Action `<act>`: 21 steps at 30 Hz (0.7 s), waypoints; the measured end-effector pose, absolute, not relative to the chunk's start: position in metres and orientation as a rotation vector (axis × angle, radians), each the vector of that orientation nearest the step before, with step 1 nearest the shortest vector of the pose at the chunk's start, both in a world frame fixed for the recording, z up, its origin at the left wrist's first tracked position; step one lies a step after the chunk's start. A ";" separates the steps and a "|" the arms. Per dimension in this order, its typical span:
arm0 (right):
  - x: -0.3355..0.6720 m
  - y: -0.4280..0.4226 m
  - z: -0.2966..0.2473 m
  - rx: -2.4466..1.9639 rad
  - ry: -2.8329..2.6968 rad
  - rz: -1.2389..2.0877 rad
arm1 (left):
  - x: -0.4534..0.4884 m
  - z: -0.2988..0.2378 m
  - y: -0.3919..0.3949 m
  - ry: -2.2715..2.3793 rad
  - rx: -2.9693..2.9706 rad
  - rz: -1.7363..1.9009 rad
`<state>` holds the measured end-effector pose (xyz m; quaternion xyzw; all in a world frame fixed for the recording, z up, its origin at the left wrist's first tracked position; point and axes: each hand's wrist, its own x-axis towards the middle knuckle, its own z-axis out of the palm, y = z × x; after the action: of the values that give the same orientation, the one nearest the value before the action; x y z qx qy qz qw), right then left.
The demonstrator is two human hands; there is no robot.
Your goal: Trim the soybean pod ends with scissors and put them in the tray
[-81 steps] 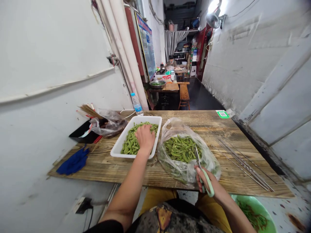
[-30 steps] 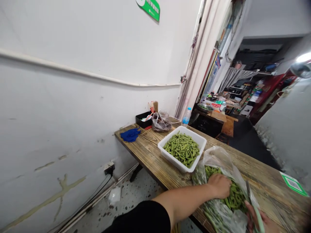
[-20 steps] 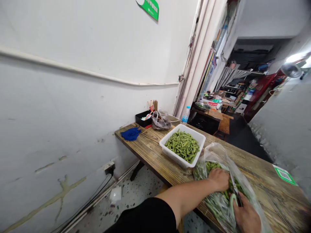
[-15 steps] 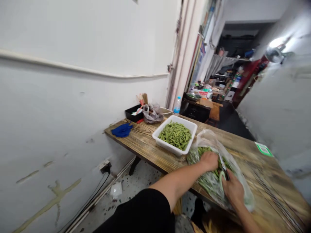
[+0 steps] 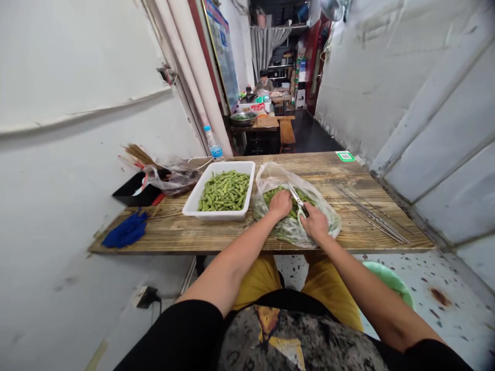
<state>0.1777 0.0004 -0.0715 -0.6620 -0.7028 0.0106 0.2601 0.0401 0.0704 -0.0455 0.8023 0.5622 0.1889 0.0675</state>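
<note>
An open clear plastic bag holding green soybean pods lies near the table's front edge. In the bag's mouth, my left hand is closed over the pods with its fingertips turned down; whatever they pinch is hidden. My right hand grips a pair of scissors by the pale green handles. The metal blades point away and to the left, close to my left fingers. Just left of the bag stands a white plastic tub heaped with more pods.
On the left are a blue cloth, a black box, a plastic bag with dark contents and a water bottle. Metal skewers lie right. A green basin stands on the floor. A person sits far back.
My view has swung to the right and levelled, bringing the basin and far person into sight. Both hands stay at the bag, the scissors still in my right hand.
</note>
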 end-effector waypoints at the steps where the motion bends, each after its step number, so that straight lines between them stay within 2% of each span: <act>1: 0.178 0.000 -0.072 -1.787 -1.902 0.039 | 0.040 -0.045 0.070 1.702 2.423 0.574; 12: 0.179 -0.008 -0.062 -1.780 -1.959 0.156 | 0.036 -0.052 0.067 1.684 2.466 0.737; 21: 0.183 -0.010 -0.053 -1.733 -1.919 0.466 | 0.036 -0.053 0.068 1.722 2.403 0.719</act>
<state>0.1830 -0.0096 -0.0525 -0.6378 -0.7065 0.1714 0.2543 0.0358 0.0679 -0.0527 0.7888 0.5653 0.2361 0.0497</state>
